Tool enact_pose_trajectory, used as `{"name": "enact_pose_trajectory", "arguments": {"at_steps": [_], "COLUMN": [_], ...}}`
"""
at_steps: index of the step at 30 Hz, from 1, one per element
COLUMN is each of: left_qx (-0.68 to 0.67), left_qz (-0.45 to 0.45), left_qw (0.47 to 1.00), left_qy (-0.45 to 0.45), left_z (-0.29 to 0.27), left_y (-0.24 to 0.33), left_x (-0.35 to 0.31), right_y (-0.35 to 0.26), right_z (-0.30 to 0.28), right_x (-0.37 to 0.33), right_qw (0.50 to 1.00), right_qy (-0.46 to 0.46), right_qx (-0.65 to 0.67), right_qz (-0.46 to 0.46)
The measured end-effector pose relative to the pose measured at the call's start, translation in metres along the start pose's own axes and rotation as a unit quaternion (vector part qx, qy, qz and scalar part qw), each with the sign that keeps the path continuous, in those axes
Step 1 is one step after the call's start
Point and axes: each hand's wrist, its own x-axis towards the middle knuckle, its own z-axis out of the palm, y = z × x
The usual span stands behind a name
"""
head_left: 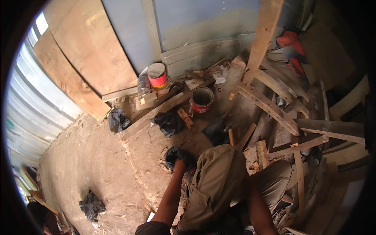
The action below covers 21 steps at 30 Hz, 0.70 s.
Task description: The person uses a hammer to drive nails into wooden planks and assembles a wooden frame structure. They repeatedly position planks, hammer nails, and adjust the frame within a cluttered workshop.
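The left grip (180, 163) was at a crumpled black plastic bag (172, 154) on the dirt floor (94, 156), just beside the person's left knee. The bag hid the fingers, so whether they were apart or clamped on the plastic could not be told. The right forearm (261, 207) ran up between the legs in khaki trousers (213, 176); the right grip was hidden there, its state beyond telling.

Just beyond the bag lay a second black bag (169, 123), and a dark sheet of plastic (216, 131) spread near the knee. A short wood piece (185, 118) lay between them, below an open red tin (201, 101). A long plank (150, 116) slanted past the tin, with a third black bag (118, 120) near its lower end.

Behind the plank stood a can with a red and yellow band (157, 76), a tilted grey can (143, 84) just beside it. A fourth black bag (92, 205) lay well apart, lower left.

Loose timbers (274, 107) crossed in a heap on the right, around a wooden post (263, 39). Plywood panels (88, 47) and corrugated metal (43, 102) closed the left side.
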Motion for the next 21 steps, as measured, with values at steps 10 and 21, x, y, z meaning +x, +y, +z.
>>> {"name": "enact_pose_trajectory", "arguments": {"at_steps": [10, 21], "left_qx": [0.001, 0.058], "left_qz": [-0.052, -0.073], "left_qw": [0.999, 0.99], "left_qy": [-0.015, -0.105], "left_z": [-0.006, -0.034], "left_y": [0.006, 0.022], "left_x": [0.008, 0.004], "right_y": [0.007, -0.039], "right_z": [-0.002, -0.016], "right_x": [-0.003, 0.018], "right_qw": [0.998, 0.968], "right_qy": [-0.001, 0.044], "right_qx": [0.058, 0.243], "right_qz": [0.02, -0.054]}}
